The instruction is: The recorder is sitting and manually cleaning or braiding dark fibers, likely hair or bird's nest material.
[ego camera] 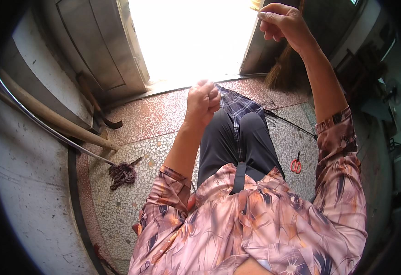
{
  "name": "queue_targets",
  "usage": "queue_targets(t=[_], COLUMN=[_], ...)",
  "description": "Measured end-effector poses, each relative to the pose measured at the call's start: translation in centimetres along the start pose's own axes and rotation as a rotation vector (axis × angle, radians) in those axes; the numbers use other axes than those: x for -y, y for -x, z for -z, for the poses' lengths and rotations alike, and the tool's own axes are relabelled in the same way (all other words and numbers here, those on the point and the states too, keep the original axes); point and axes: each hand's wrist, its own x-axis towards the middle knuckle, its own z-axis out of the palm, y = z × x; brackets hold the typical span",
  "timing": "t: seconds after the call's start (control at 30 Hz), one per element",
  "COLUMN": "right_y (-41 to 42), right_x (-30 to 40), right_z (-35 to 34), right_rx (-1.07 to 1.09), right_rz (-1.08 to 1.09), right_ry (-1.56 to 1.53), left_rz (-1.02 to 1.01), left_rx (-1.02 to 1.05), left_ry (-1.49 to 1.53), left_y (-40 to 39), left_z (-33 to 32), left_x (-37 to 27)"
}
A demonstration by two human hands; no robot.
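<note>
My left hand (pixel 204 101) is raised in front of my left knee, its fingers curled into a loose fist. Dark blue-and-white plaid cloth (pixel 240 103) lies across and between my knees, its upper edge meeting the right side of that hand in the picture; whether the fingers grip it is unclear. High at the upper right, my right hand (pixel 279 22) has thumb and forefinger pinched together, the other fingers curled. Nothing shows plainly in the pinch, though a fine item could be lost in the glare. Red-handled scissors (pixel 296 165) rest on the speckled floor right of my legs.
A bright doorway lies ahead, with a straw broom (pixel 279 72) at its right. On the left are a wooden pole (pixel 66 123), a metal-handled mop (pixel 122 174) and a hooked tool with a wooden handle (pixel 90 94). A thin dark rod (pixel 291 123) lies right of my knees.
</note>
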Motion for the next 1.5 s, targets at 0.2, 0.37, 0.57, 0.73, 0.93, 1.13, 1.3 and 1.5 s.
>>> queue_targets(t=[0.2, 0.37, 0.57, 0.73, 0.93, 1.13, 1.3, 1.5], right_y=[1.1, 3.9, 9.2, 13.9, 14.8, 11.2, 9.5, 7.2], right_x=[-0.7, -6.2, -13.8, -16.3, -13.7, -4.1, -2.8, -1.3], right_z=[1.1, 3.0, 4.9, 3.5, -1.8, -8.0, -9.8, -8.2], right_rx=[0.003, 0.026, 0.025, 0.552, 1.063, 0.441, 0.739, 0.596], right_rz=[0.025, -0.103, -0.367, -0.68, -0.39, -0.352, -0.477, -0.382], right_ry=[0.035, 0.073, 0.105, 0.347, 0.895, -0.802, -0.681, -0.379], left_rz=[0.034, -0.113, -0.245, -0.234, -0.047, -0.025, -0.101, -0.153], left_rx=[0.031, -0.017, 0.024, 0.012, 0.11, 0.138, 0.076, 0.049], left_ry=[0.137, 0.315, 0.298, 0.014, -0.271, -0.329, -0.359, -0.318], left_y=[-0.1, 0.1, 1.2, 2.2, 1.7, 2.2, 2.1, 2.1], left_z=[1.2, 3.0, 4.4, 2.2, -0.7, -2.5, -2.5, -2.0], left_x=[-1.4, -5.6, -9.6, -9.2, -6.2, -4.4, -5.2, -5.4])
